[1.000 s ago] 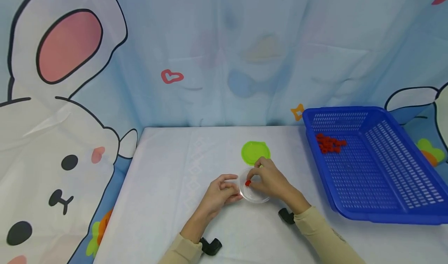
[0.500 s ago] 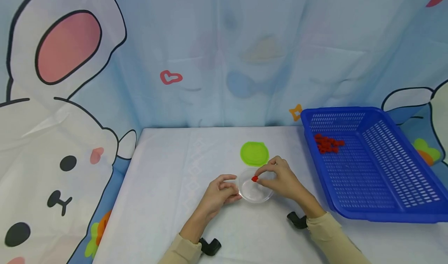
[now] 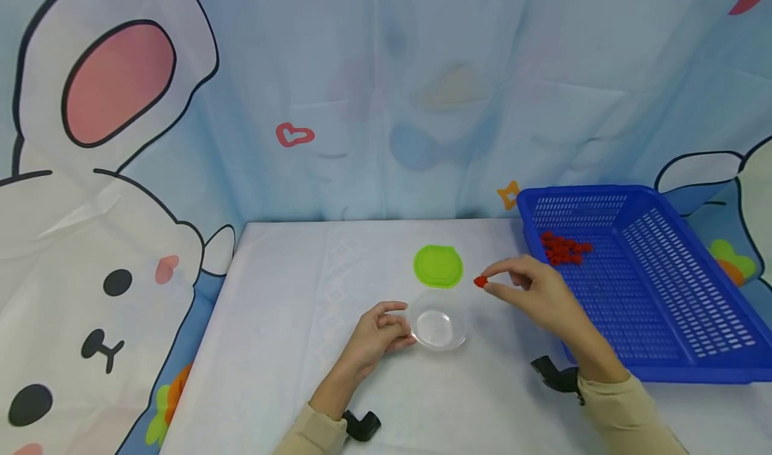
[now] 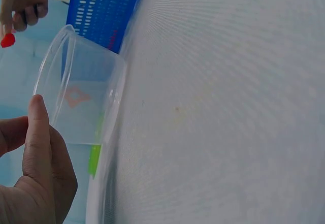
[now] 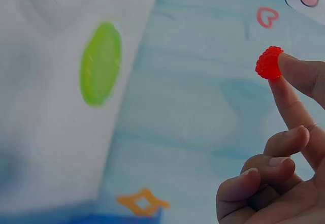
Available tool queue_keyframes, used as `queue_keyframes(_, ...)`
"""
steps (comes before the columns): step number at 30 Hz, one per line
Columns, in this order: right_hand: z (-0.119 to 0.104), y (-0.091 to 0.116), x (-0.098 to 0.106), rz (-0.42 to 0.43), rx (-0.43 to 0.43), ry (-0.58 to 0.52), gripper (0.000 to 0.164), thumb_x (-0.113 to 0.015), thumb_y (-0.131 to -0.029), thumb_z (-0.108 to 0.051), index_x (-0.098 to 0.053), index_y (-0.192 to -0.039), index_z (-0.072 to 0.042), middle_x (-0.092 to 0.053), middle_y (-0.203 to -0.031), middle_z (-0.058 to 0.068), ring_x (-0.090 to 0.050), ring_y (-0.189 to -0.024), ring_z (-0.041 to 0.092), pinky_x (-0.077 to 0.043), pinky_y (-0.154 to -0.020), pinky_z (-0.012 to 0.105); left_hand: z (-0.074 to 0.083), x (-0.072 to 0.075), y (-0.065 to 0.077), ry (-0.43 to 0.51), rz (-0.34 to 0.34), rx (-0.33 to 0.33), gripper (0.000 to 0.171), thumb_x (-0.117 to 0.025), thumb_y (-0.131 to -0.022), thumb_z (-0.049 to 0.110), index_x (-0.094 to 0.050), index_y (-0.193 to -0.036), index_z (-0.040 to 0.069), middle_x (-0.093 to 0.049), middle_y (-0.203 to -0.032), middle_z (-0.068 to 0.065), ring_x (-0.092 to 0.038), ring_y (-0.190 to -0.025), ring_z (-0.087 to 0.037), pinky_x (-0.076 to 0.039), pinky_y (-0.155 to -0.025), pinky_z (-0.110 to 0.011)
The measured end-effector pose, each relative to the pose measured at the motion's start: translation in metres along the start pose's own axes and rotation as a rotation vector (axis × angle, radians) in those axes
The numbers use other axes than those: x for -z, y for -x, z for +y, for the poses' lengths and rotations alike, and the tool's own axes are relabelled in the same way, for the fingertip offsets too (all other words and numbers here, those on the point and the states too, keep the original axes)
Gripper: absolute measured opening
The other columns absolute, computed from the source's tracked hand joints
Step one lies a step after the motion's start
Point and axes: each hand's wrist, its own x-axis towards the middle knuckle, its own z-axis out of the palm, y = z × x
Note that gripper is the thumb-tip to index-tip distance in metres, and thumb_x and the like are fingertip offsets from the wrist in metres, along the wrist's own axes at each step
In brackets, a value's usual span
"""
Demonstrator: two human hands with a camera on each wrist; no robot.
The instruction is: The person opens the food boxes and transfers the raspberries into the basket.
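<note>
A clear plastic cup (image 3: pixel 437 328) stands on the white table (image 3: pixel 289 321); my left hand (image 3: pixel 380 334) grips its left side, thumb on the wall (image 4: pixel 81 97). My right hand (image 3: pixel 531 294) hovers above the table to the right of the cup, between it and the blue basket (image 3: pixel 657 307). It pinches a small red berry-like piece (image 3: pixel 480 281) between thumb and forefinger; the piece (image 5: pixel 269 63) shows bumpy in the right wrist view, and also small at the top left of the left wrist view (image 4: pixel 7 40). A green lid (image 3: pixel 438 266) lies flat behind the cup.
The blue slatted basket holds a cluster of several red pieces (image 3: pixel 563 247) in its far left corner. A cartoon-printed curtain (image 3: pixel 386 93) hangs behind the table. Black wrist-camera mounts (image 3: pixel 362 425) show near both sleeves.
My right hand lifted the red piece out of the cup and carried it right and up, toward the basket. The left hand and the cup stayed put.
</note>
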Motion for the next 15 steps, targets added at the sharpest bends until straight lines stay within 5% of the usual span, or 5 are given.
queue_keyframes(7,0.019,-0.013,0.066,0.034,-0.146,0.062,0.028,-0.066,-0.083,-0.041,-0.067,-0.103,-0.022,-0.040,-0.071,0.010,-0.037,-0.059,0.023,-0.029,-0.042,0.032,0.000,0.001,-0.001,0.004,0.004,0.005,0.048,-0.062,-0.083,-0.005,-0.045,-0.127,-0.004,-0.058,-0.091,-0.013,-0.062,-0.077,-0.023,-0.054,-0.078,-0.040)
queue_keyframes(15,0.086,-0.039,0.108,0.064,-0.293,0.112,0.049,-0.062,-0.082,-0.050,-0.062,-0.113,-0.012,-0.035,-0.063,0.007,-0.034,-0.051,0.025,-0.026,-0.040,0.035,0.000,0.000,-0.002,0.004,0.005,0.005,0.047,-0.062,-0.083,-0.005,-0.046,-0.127,-0.004,-0.058,-0.090,-0.013,-0.062,-0.077,-0.023,-0.054,-0.077,-0.040)
